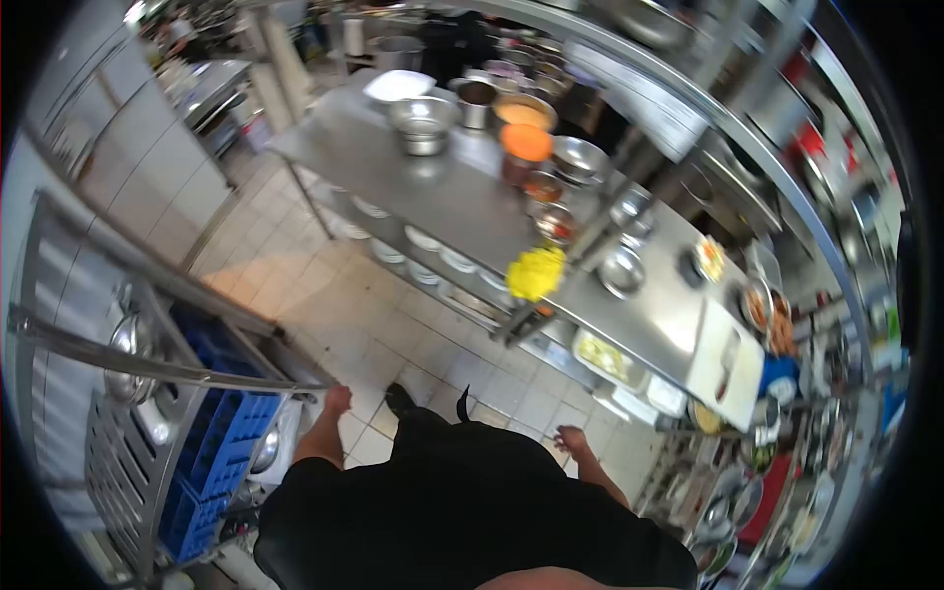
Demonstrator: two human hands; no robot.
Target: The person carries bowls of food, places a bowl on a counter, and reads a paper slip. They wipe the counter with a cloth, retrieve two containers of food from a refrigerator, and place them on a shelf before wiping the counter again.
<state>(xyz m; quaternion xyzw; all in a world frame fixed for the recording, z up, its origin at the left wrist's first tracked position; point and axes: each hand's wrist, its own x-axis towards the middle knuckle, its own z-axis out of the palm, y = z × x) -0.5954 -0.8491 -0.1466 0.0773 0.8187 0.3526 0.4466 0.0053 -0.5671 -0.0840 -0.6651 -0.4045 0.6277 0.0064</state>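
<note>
While right hand (568, 440) hangs half-open over floor (379, 305), left hand's (337, 400) grip beside rack edge (197, 374) is unclear.

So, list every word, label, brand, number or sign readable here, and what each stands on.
None can be read.
Blue crates: no legible lettering.
Pale panel by the upper shelf: too blurred to tell whether it bears print.
Goods on the right-hand shelves: too small and blurred for any label.
</note>
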